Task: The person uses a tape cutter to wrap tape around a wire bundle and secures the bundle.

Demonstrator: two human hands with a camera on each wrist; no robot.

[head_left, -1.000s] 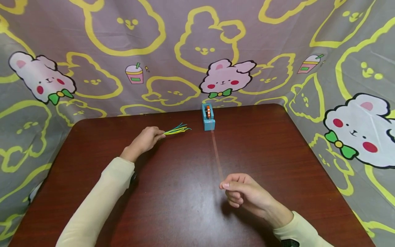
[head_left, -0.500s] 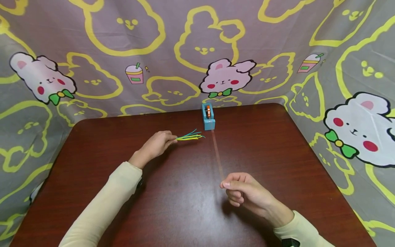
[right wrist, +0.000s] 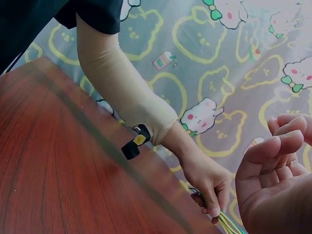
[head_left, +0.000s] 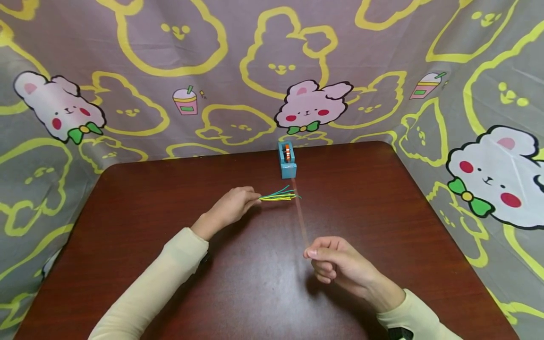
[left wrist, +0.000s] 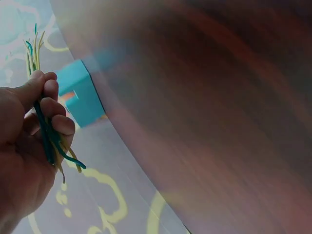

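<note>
A bundle of thin green and yellow wires (head_left: pixel 278 196) sticks out to the right from my left hand (head_left: pixel 233 206), which grips it between thumb and fingers. In the left wrist view the wires (left wrist: pixel 43 131) run through the curled fingers, loose ends showing above and below. A strip of clear tape (head_left: pixel 302 224) stretches from the blue tape dispenser (head_left: pixel 288 170) toward me. My right hand (head_left: pixel 340 264) pinches its near end between thumb and forefinger. The wire tips overlap the strip in the head view; whether they touch it I cannot tell.
The dark red-brown table (head_left: pixel 361 189) has a patterned cloth (head_left: pixel 238 71) hanging behind it and at both sides. The dispenser stands near the table's back edge. A black band with a small device (right wrist: pixel 139 141) sits at the left wrist.
My left hand has moved right and toward me with the wires, whose tips now reach the tape strip. The right hand and the dispenser have stayed in place.
</note>
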